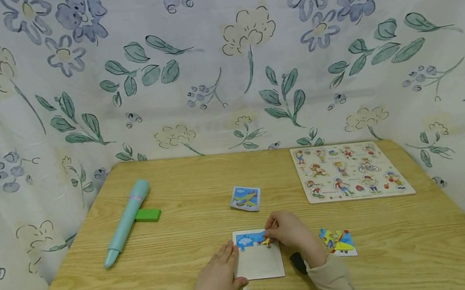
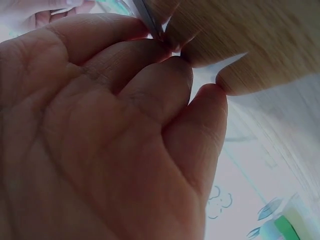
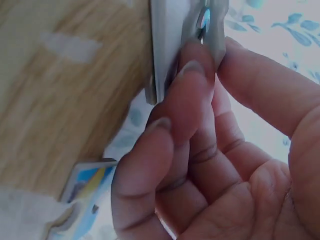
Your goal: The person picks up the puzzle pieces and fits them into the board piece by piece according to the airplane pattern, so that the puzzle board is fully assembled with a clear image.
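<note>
Puzzle piece point(image 3: 219, 31) pinched in right hand point(image 1: 292, 234), at far-right corner of tray point(image 1: 259, 265)

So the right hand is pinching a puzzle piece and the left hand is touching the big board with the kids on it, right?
Not quite: the left hand touches the small puzzle tray, as the head view shows. The big puzzle board lies off to the right. The right hand does pinch a puzzle piece.
</note>
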The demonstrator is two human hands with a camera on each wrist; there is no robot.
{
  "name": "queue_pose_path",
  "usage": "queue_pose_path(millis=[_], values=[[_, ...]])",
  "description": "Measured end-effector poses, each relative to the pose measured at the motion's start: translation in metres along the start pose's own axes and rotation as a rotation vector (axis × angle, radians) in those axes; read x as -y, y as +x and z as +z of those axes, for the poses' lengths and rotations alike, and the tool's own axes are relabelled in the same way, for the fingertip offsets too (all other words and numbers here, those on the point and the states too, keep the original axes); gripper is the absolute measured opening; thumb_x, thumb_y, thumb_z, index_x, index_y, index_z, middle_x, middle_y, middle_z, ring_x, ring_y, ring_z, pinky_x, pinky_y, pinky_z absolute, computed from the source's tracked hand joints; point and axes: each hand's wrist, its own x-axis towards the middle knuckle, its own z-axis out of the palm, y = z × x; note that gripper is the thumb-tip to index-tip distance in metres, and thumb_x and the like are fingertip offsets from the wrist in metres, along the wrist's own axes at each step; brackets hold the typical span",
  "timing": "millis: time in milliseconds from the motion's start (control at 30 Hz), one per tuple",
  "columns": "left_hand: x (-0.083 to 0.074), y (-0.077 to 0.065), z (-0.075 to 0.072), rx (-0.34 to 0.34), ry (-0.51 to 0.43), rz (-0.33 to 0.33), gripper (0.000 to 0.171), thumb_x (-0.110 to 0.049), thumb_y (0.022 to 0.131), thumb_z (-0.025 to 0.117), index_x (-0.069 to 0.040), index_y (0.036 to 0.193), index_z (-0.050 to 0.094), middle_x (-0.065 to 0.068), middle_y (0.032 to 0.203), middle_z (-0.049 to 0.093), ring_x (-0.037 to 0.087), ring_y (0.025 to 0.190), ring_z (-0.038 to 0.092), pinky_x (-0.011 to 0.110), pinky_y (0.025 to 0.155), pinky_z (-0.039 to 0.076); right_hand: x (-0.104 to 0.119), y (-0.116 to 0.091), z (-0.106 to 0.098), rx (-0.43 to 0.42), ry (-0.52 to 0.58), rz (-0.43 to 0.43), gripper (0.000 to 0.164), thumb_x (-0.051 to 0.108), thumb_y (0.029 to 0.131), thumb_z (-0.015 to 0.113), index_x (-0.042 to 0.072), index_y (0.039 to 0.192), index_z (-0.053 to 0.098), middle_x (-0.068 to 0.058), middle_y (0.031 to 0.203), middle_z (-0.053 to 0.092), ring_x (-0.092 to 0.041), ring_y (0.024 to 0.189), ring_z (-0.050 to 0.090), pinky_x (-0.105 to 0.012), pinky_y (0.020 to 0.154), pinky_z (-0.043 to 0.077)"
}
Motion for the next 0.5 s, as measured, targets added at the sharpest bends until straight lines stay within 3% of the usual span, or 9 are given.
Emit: queue_pose_path(millis=[233, 500], values=[[-0.001, 0.0, 0.001, -0.024, 0.017, 0.005, 0.071, -0.037, 0.084, 0.071, 0.006, 0.136, 0.051, 0.022, 0.147, 0.046, 0.036, 0.135, 0.047, 0.05, 0.109, 0.043, 0.001, 0.002, 0.006, -0.07, -0.15, 0.024, 0.014, 0.014, 0.083, 0.074, 0.007, 0.085, 0.062, 0.0, 0.065, 0.057, -0.011, 0.055, 0.047, -0.022, 0.046, 0.036], [-0.002, -0.001, 0.0, -0.022, 0.011, 0.003, 0.071, -0.038, 0.084, 0.071, 0.006, 0.136, 0.051, 0.022, 0.147, 0.046, 0.036, 0.135, 0.046, 0.05, 0.109, 0.043, -0.009, -0.001, -0.008, -0.065, 0.005, 0.011, 0.01, 0.014, 0.09, 0.067, 0.005, 0.092, 0.064, -0.004, 0.075, 0.062, -0.012, 0.062, 0.052, -0.023, 0.052, 0.041]])
